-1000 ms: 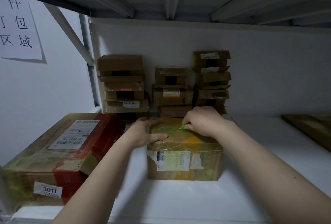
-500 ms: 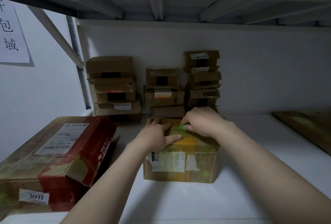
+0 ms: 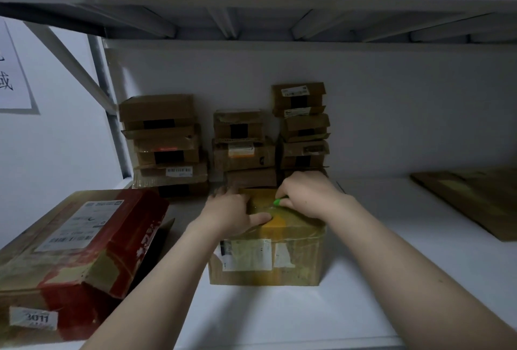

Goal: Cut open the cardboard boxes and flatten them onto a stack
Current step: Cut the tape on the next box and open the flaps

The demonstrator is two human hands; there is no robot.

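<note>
Sitting on the white shelf [image 3: 279,316], the taped box [image 3: 268,254] looks stiff, light and tape-slick; left hand [image 3: 229,212] presses flat on its top, likely the best hold, while right hand [image 3: 307,195] curls around a green cutter [image 3: 277,203].

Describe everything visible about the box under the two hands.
The box is brown cardboard, closed, wrapped in glossy yellowish tape, with white labels on its near side. It stands upright on the white shelf. The left hand presses on its top; the right hand holds a green-tipped tool against the top tape.
</note>
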